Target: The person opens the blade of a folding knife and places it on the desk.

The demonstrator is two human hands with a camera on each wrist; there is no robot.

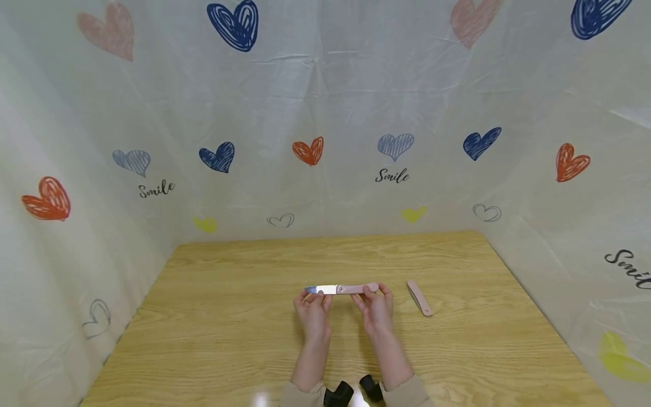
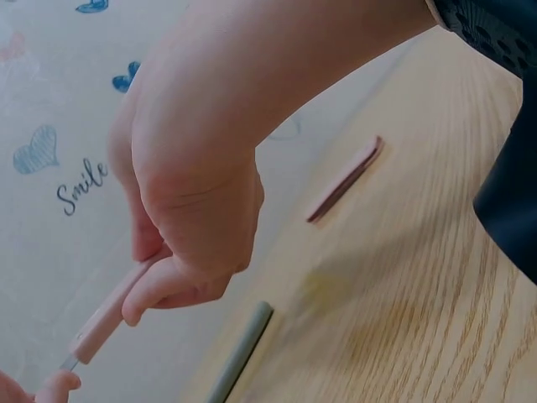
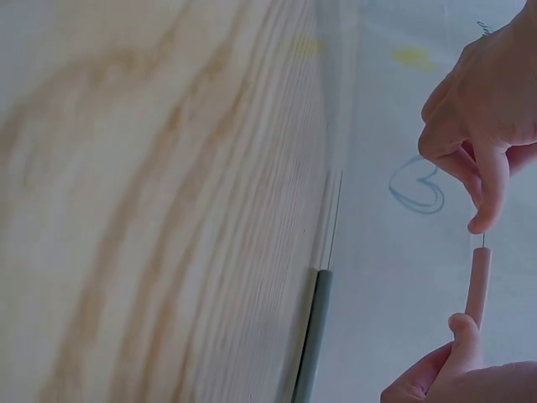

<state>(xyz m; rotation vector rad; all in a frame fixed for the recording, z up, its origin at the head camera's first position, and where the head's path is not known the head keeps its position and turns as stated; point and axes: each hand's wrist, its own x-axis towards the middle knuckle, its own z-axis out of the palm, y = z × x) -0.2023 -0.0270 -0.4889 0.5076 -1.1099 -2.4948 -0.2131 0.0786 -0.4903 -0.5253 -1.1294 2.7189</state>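
Observation:
Both hands hold a folding knife (image 1: 351, 289) level above the table, its pink handle to the right and its bright blade, bluish at the tip, to the left. My left hand (image 1: 313, 316) pinches the blade between thumb and fingers. The right hand (image 1: 377, 310) grips the handle near its end; in the left wrist view the thumb and fingers close round the handle (image 2: 105, 323). On the table to the right lies a slim pink thing (image 1: 419, 298) with a dark slot along its side, like a folded knife.
The wooden table (image 1: 244, 328) spreads around the hands. A white cloth (image 1: 346, 113) printed with hearts hangs behind and at both sides. A grey-green bar (image 2: 241, 353) shows near the table's edge in both wrist views; its kind is unclear.

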